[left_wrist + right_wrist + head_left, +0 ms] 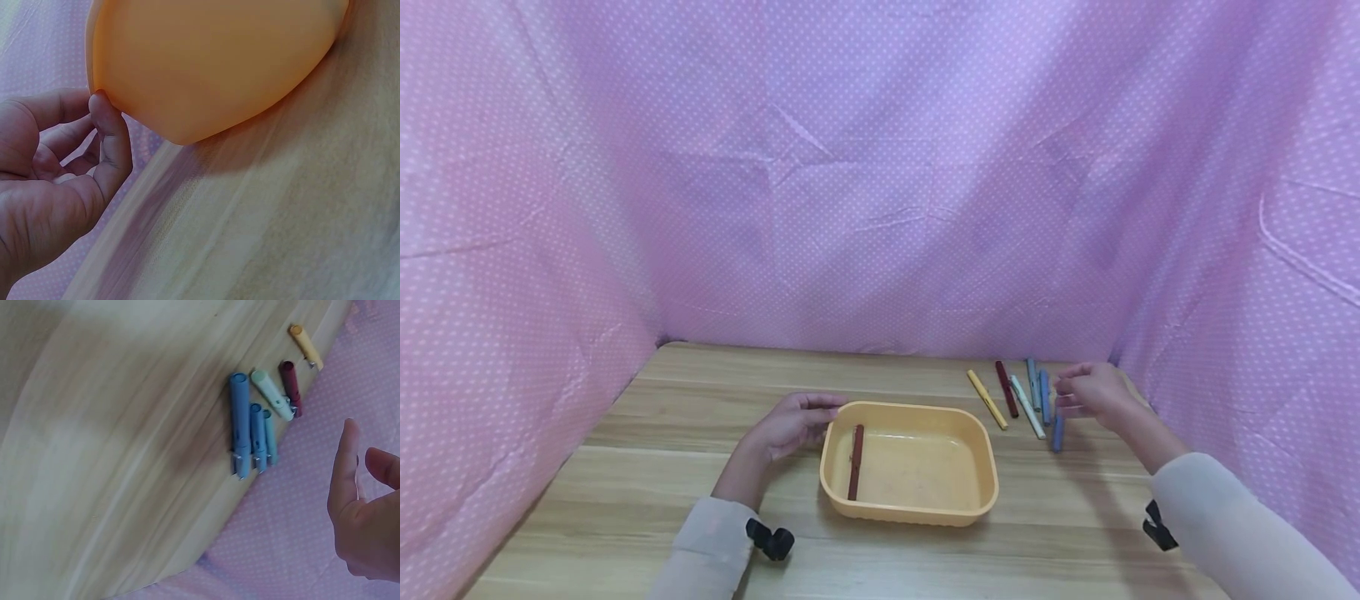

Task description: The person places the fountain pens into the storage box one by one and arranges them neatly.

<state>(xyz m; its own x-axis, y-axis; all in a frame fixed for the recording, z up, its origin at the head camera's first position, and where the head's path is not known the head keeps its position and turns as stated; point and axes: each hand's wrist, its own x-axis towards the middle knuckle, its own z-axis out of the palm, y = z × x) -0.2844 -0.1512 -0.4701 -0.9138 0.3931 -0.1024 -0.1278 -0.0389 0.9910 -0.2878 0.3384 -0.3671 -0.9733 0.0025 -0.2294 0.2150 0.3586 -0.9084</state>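
My left hand [793, 425] holds the far left corner of a yellow plastic basin [910, 514], thumb and forefinger pinching its rim [97, 75] in the left wrist view. Inside, along the basin's left side, lies a reddish-brown pen [855, 462]. Over at the right, my right hand [1093, 392] hovers above the pens with nothing in its fingers, thumb and forefinger apart in the right wrist view. The blue pen [1057, 435] nearest to it is partly covered in the head view. Left of that lie another blue pen [1045, 398] and a grey-green pen [1034, 385].
Farther left in the group are a pale green pen [1027, 408], a dark red pen [1007, 390] and a yellow pen [987, 400]. The wooden table [700, 383] ends against a pink dotted cloth [865, 208] at the back and sides.
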